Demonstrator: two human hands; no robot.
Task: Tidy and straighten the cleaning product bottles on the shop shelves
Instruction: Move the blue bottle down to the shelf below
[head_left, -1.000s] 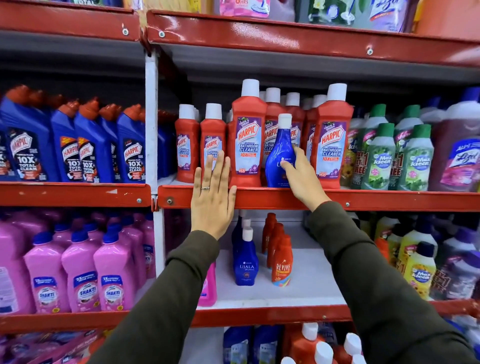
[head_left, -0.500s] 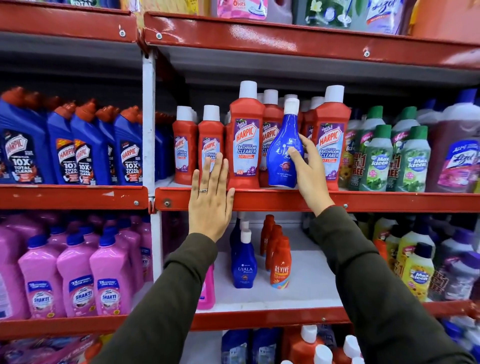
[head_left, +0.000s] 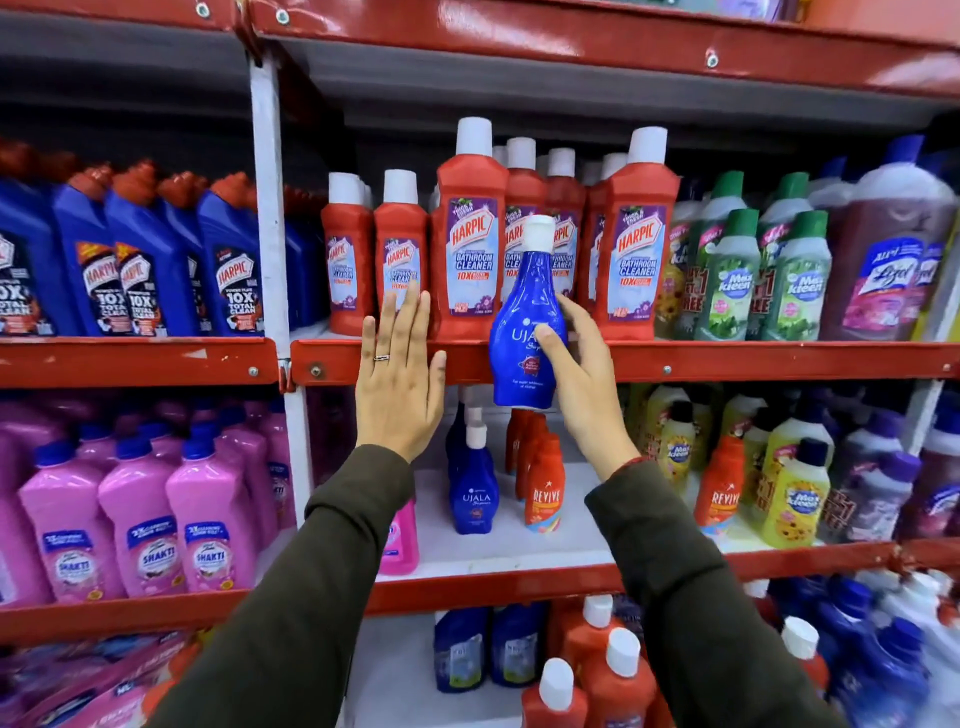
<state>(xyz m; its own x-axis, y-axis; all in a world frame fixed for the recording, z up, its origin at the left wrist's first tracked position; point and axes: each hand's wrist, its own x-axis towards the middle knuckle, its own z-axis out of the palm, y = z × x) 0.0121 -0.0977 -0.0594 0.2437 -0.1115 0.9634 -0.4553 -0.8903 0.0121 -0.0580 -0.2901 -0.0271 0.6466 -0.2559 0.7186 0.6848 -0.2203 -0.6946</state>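
Off the shelf comes the blue Ujala bottle (head_left: 525, 322), right hand (head_left: 584, 384) gripping it upright in front of the red shelf edge (head_left: 727, 359). Left hand (head_left: 400, 379) flat, fingers spread, holding nothing, against the small red Harpic bottle (head_left: 400, 244) behind.

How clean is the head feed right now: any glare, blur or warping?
Head view: glare streaks the top red shelf rail; edges blur and bow, notably the bottom-right bottles; the held blue Ujala bottle and centre Harpic labels read sharp.
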